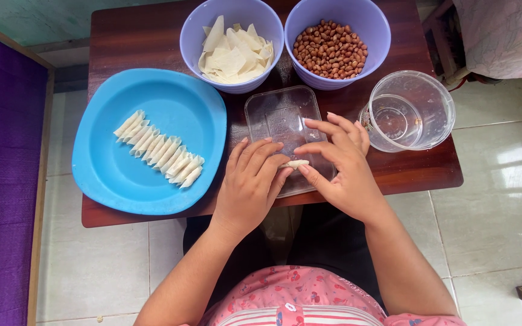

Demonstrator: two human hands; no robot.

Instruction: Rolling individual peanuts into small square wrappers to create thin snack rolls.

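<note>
My left hand point(250, 181) and my right hand point(339, 163) meet over a clear plastic lid point(279, 115) lying flat on the dark wooden table point(140, 36). Between the fingertips of both hands is a small pale rolled dough piece point(295, 163). To the left, a blue plate point(176, 102) carries a slanted row of several finished dough rolls point(158, 148). Behind the lid stand two lilac bowls: the left bowl point(191, 36) holds pale cut wrapper pieces point(234, 51), the right bowl point(377, 24) holds brown peanuts point(331, 49).
An empty clear plastic container point(412, 108) lies tipped at the table's right edge. A purple surface with a wooden frame point(1, 181) runs along the left. White floor tiles point(496, 193) surround the table. A chair with pale cloth point(502, 33) sits at the upper right.
</note>
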